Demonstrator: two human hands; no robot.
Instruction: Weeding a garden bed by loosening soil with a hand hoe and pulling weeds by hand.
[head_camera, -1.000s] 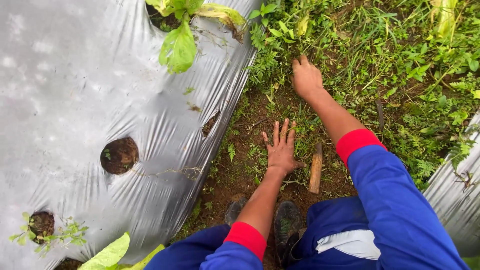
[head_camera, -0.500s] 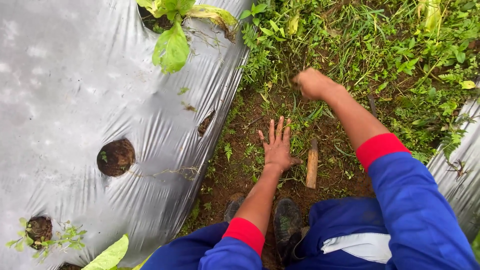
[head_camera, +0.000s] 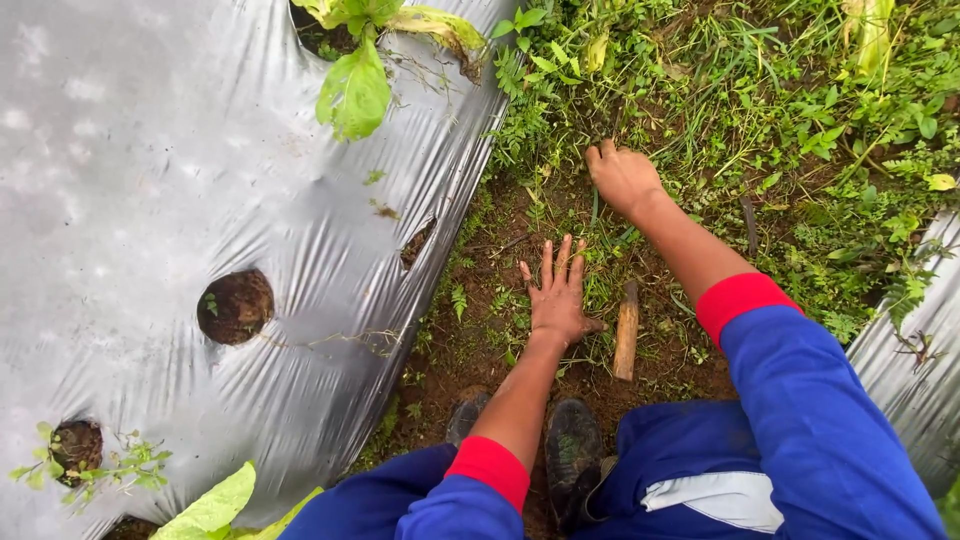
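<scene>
My left hand (head_camera: 558, 293) lies flat on bare soil with its fingers spread, holding nothing. My right hand (head_camera: 623, 178) reaches further out into the grass and weeds (head_camera: 720, 90), its fingers curled down around green blades at the edge of the weed patch. A short wooden handle (head_camera: 626, 329) lies on the soil just right of my left hand, untouched. Both arms wear blue sleeves with red cuffs.
Silver plastic mulch (head_camera: 150, 200) covers the bed on the left, with round planting holes (head_camera: 235, 306) and a small tear (head_camera: 416, 243). A leafy plant (head_camera: 356, 90) grows from a hole at the top. Another mulch sheet (head_camera: 905, 370) lies right. My dark shoes (head_camera: 570, 450) stand on the soil.
My right hand has drawn back a little, then settled lower into the grass with fingers curling around blades. My left hand has stayed flat on the soil.
</scene>
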